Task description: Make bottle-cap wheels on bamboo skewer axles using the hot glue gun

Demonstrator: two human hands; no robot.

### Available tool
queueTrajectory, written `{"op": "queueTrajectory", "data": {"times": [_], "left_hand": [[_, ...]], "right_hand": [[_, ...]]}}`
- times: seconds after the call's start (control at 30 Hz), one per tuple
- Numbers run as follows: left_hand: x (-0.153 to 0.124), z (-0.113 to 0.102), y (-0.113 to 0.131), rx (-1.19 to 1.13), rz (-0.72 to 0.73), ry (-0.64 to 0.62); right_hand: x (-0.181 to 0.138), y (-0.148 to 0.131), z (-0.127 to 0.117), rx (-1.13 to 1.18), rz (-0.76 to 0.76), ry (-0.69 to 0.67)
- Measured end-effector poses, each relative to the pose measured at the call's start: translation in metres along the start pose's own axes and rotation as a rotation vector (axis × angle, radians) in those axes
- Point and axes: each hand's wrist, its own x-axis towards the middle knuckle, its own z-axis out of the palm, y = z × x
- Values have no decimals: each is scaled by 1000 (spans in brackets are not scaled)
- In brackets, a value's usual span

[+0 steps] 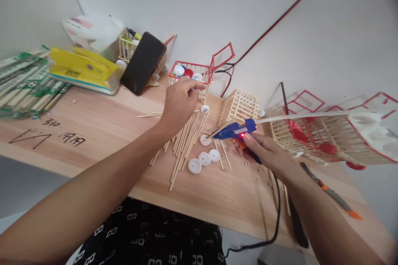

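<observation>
My right hand [267, 151] grips a blue hot-glue gun [235, 130] with a red light on and a white glue stick [298, 116] trailing from its back. The gun's nozzle points at a white bottle cap [205, 140] on the wooden table [102, 128]. My left hand [180, 101] hovers over a pile of thin wooden sticks [185, 145], fingers pinched together near a red-rimmed stick basket of caps [191, 70]. What the fingers hold is too small to make out. Three more white caps [203, 159] lie beside the sticks.
A small stick crate [239, 105] stands behind the glue gun. Larger stick carts with red trim [329, 132] sit at the right. A black phone [143, 63] leans at the back, by a yellow packet [82, 70] and bundled chopstick packs [25, 87]. A knife [331, 192] lies at the right.
</observation>
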Motion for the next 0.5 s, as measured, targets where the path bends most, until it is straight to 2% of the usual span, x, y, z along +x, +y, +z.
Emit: {"op": "queueTrajectory", "data": {"times": [0.5], "left_hand": [[-1, -3, 0, -28, -23, -10]], "right_hand": [[8, 1, -5, -87, -22, -48]]}}
